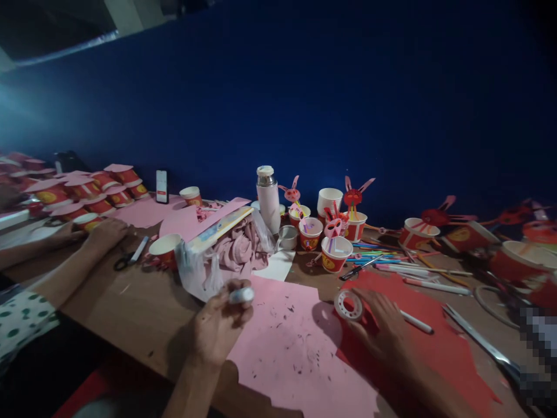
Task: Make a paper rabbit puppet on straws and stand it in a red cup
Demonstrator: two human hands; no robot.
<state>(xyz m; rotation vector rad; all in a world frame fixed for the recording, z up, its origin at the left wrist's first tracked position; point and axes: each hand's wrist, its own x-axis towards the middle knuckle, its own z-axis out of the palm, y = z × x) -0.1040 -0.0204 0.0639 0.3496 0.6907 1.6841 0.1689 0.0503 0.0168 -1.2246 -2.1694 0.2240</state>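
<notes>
My left hand (217, 325) is curled, palm up, around a short white tube (241, 295) with pale blue on its side; its exact kind is unclear. Under and between my hands lies a sheet of pink paper (291, 342) with dark specks. My right hand (383, 325) grips a roll of tape (348, 317) with a white core, tilted on its edge over the red paper (444, 348). Close to the right fingers, a white marker (415, 321) rests on that red paper.
Rabbit-decorated paper cups (334, 255) and a pink thermos (268, 203) line the back. A plastic bag (195, 267) holds pink scraps. Scissors (483, 339) lie right, near scattered pens (404, 268). Another person's hand (107, 232) rests left, near stacked red cups (98, 204) and a phone (162, 187).
</notes>
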